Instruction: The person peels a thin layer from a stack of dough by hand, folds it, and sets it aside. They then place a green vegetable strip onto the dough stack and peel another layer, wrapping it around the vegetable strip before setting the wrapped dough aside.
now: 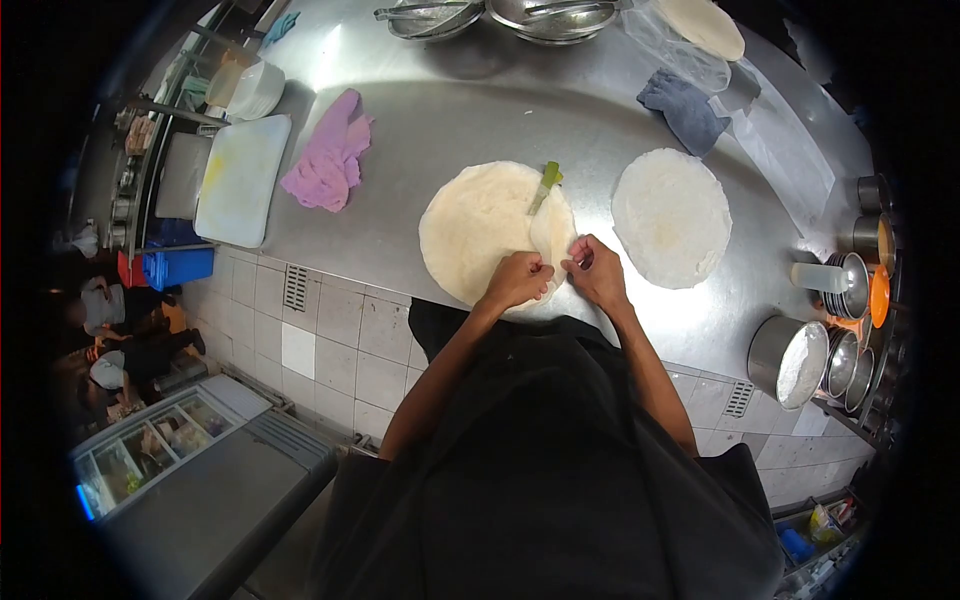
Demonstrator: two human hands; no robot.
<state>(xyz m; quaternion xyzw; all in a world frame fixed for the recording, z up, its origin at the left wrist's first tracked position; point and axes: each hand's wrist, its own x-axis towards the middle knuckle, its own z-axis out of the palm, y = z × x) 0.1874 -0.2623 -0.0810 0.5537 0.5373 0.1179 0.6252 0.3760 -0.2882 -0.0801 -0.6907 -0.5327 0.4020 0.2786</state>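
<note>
A large, round, pale flatbread [472, 222] lies flat on the steel counter near its front edge. Its right side is folded inward in a narrow flap. A green stalk, like a length of leek or scallion [546, 187], sticks out from the far end of the fold. My left hand [520, 280] rests over the near part of the bread, fingers curled and pinching the flap's near end. Just to its right, my right hand [596, 272] is closed with thumb and fingertips on the bread's right edge. The fingertips partly hide the dough between them.
Another pale round sheet [670, 217] lies to the right. Around the steel counter [430, 115] are a pink cloth [335, 155], white cutting board [243, 182], grey cloth [684, 110], metal bowls [552, 18] and a pot [778, 358]. People [110, 365] are at far left.
</note>
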